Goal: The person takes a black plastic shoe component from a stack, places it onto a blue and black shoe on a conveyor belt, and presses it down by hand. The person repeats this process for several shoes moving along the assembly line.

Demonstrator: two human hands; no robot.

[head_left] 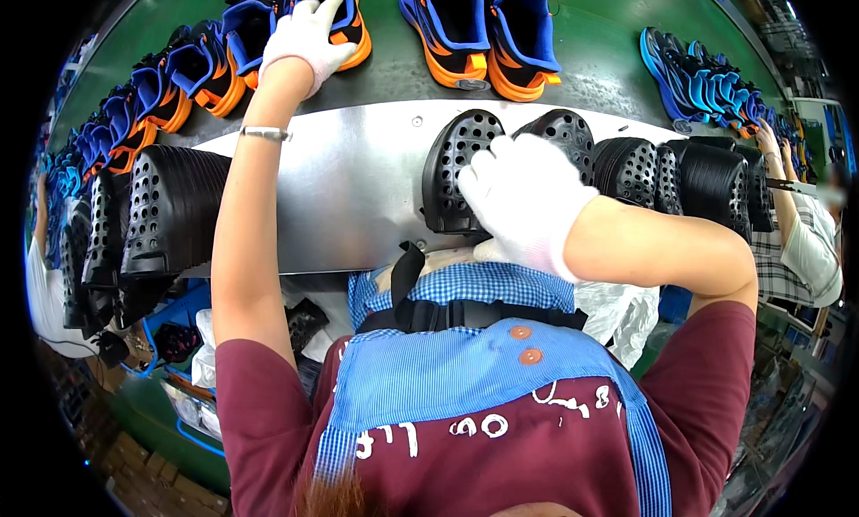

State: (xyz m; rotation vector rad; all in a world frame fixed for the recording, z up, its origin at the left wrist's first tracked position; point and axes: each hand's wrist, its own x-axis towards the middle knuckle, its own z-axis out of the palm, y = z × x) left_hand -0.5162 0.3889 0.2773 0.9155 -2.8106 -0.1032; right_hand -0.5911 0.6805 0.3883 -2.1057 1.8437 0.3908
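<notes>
My left hand (307,42), in a white glove, reaches to the far left of centre. Its fingers are spread over the near end of a blue, black and orange sports shoe (355,34) and seem to touch it. In another white glove, my right hand (528,195) grips the right side of a black perforated plastic shoe insert (443,177) at the near edge of the metal ledge (349,172). A second perforated insert (570,134) sits just behind that hand, partly hidden by it. Beyond them stands a pair of matching sports shoes (447,34).
Nested black inserts are stacked at the left (174,213) and right (631,172) of the ledge. Shoes line the green work surface (599,34), with light blue ones (693,83) on the right. Other people work at the far right (810,248) and far left (54,293).
</notes>
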